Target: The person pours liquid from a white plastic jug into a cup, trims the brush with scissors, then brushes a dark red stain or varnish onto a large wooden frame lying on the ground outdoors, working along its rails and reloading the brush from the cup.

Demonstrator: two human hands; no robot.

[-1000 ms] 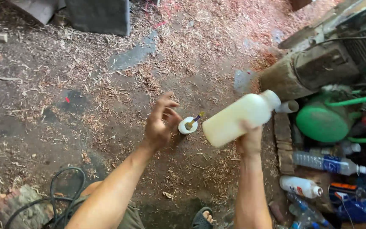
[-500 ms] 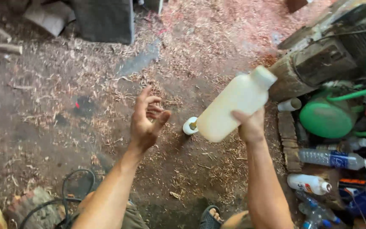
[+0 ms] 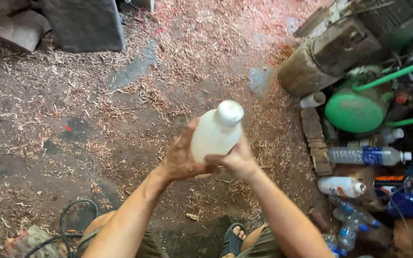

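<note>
1. Two hands grip one white plastic bottle in front of the person, above a dirt floor strewn with wood shavings.
2. The left hand wraps the bottle's lower left side, fingers curled round it.
3. The right hand closes on the lower right side, so the two hands meet around the base.
4. The bottle stands nearly upright, tilted a little to the right, with its white cap on top, above both hands.
5. Right of the right hand, well apart, a green round tank sits by a clear water bottle lying on its side and a smaller white bottle.
6. Below the hands, a dark sandal shows on one foot; a black hose curls below the left hand.
</note>
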